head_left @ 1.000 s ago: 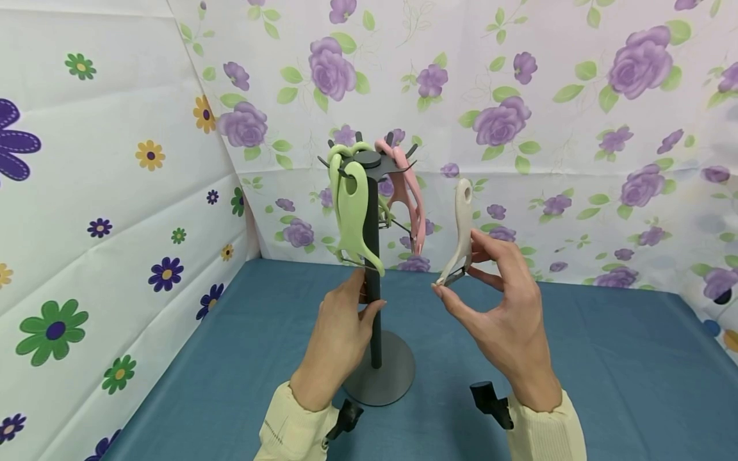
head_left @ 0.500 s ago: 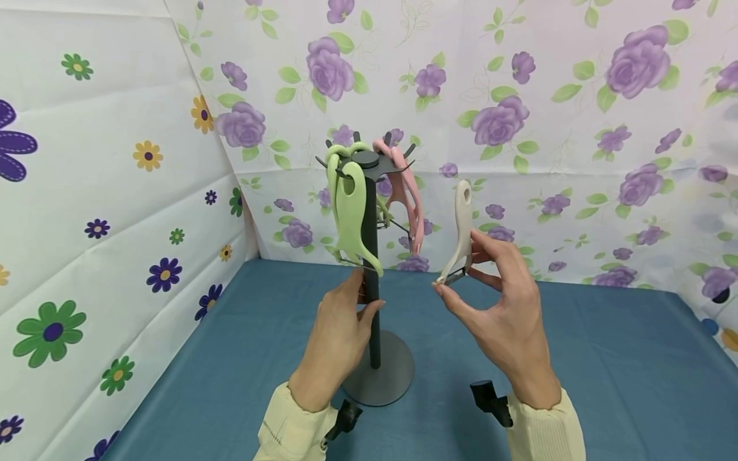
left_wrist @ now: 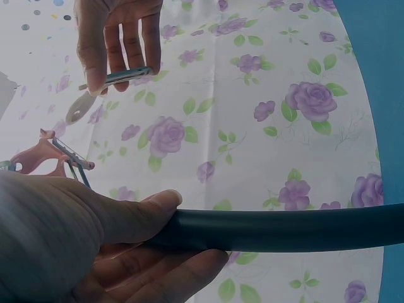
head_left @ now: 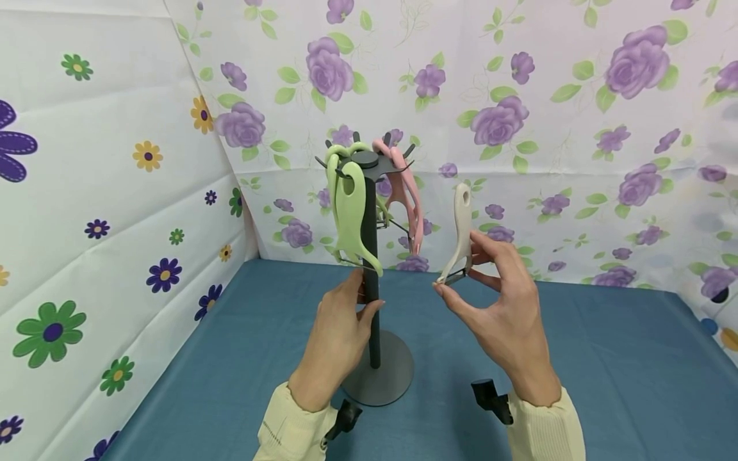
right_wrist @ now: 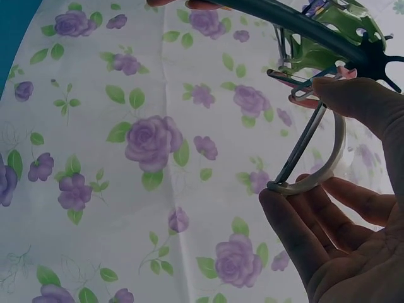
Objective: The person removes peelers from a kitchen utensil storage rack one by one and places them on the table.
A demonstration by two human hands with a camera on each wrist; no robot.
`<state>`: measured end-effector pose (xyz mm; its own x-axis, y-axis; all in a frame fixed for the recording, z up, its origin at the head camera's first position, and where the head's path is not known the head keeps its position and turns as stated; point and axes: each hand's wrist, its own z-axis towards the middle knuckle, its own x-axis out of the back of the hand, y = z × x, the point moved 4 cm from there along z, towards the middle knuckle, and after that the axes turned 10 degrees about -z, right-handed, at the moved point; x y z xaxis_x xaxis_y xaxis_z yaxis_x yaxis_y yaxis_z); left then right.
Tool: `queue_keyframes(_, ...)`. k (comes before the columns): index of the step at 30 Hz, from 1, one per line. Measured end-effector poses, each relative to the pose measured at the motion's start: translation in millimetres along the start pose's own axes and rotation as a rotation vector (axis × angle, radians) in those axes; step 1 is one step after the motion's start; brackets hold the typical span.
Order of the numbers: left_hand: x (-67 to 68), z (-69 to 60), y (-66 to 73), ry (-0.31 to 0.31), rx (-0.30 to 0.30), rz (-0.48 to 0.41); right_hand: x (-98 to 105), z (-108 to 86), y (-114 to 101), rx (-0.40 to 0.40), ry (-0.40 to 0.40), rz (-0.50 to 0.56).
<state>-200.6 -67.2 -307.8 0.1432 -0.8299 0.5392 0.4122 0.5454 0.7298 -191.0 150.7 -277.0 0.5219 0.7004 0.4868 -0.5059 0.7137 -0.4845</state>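
Green and pink peelers (head_left: 350, 211) hang round the top of the black stand (head_left: 375, 349), partly covering its pole, on the blue worktop (head_left: 230, 365). Right of it, in the air, the white peeler (head_left: 463, 224) points handle-up, long axis near vertical. The right hand (head_left: 510, 307) pinches its blade end; the left hand (head_left: 340, 326) grips the pole.

Off-white peeler (head_left: 462, 234): handle (head_left: 463, 214) looks smooth plastic, blade (right_wrist: 302, 145) shiny metal; green peelers (head_left: 350, 214), pink peelers (head_left: 412, 195): smooth, faintly glossy plastic; stand (head_left: 371, 237) looks metal, smooth, satin; table cover (head_left: 611, 365): matt cloth; sleeves (head_left: 548, 429): ribbed knit; floral backdrop (head_left: 553, 137): creased printed sheet.
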Motion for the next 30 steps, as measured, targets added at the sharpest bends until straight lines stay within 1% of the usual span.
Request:
queue_keyframes(9, -0.1, -0.7, -0.4, 0.002, -0.011, 0.006, -1.7, -0.5, 2.5, -0.005, -0.020, -0.004)
queue_keyframes(16, 0.1, -0.7, -0.5, 0.005, -0.018, 0.013, -3.2, 0.4, 5.3, -0.043, -0.044, -0.018)
queue_keyframes(30, -0.3, -0.8, -0.9, 0.004, -0.018, 0.010, -6.7, 0.8, 10.2, -0.042, -0.051, -0.057)
